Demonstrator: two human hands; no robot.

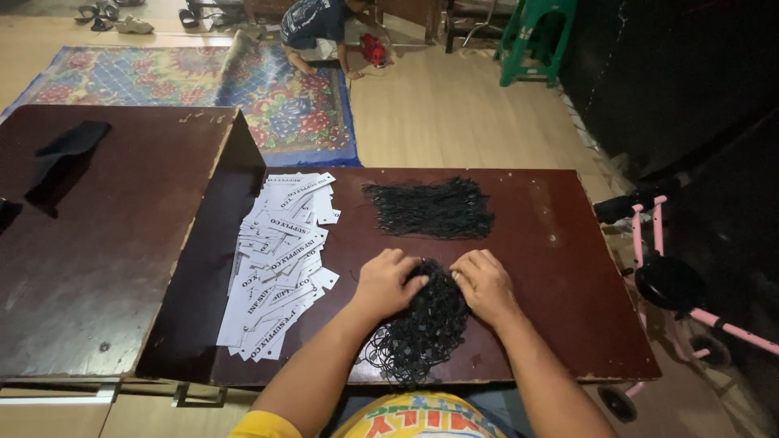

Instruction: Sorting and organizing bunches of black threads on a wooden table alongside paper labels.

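Both hands rest on a tangled heap of thin black string loops [423,328], which lies on the dark reddish-brown wooden board [560,268] directly under and between them, its near end spilling toward the person's body; the left hand [387,281] lies palm down with its fingers curled into the heap's upper left edge, and the right hand [484,284] mirrors it on the upper right edge, fingertips bent into the strings; the two hands sit close, almost touching at the fingertips, and whether either pinches a single loop I cannot tell. Just beyond the hands, apart from the heap, lies a second, flatter pile of black strings [430,209] laid roughly side by side; to the left of the left hand, near but not touching, a loose spread of white rectangular paper tags with black print [280,255] fans along the board's left side. Farther left stands a higher dark wooden table [105,243] with a black cloth [69,150] on it; to the right of the right hand, off the board's edge, stands a pink-framed wheeled toy [673,280]. Well beyond, another person [312,24] crouches beside a patterned blue floor mat [195,81].
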